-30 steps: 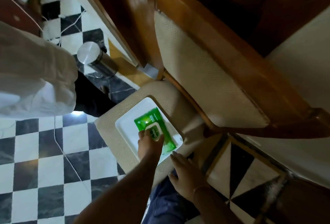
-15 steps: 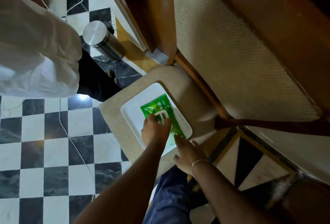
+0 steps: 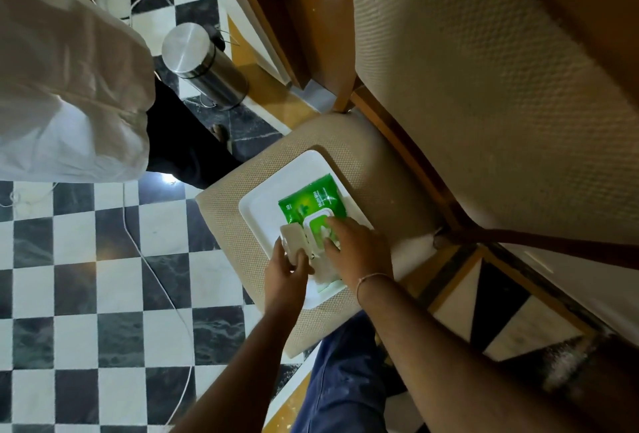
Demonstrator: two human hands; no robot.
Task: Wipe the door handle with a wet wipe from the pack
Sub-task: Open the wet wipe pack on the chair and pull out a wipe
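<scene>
A green wet wipe pack [image 3: 313,199] lies on a white tray [image 3: 261,206] on the chair seat. My left hand [image 3: 287,273] grips the pack's white flip lid [image 3: 292,241] and holds it folded back to the left. My right hand [image 3: 358,249] rests over the uncovered opening, with index finger and thumb apart on either side of a bit of white wipe [image 3: 323,234]. I cannot tell whether the fingers are touching the wipe. No door handle is in view.
The tray sits on a beige cushioned chair [image 3: 224,225] with a wooden frame and padded back [image 3: 484,94]. A steel bin [image 3: 197,63] stands on the checkered floor behind it. A person in white cloth [image 3: 69,94] stands at left. A white cable [image 3: 155,280] runs across the floor.
My left hand has flipped the pack's lid up and back. My right hand has moved from the seat edge onto the pack's opening. The view has come closer.
</scene>
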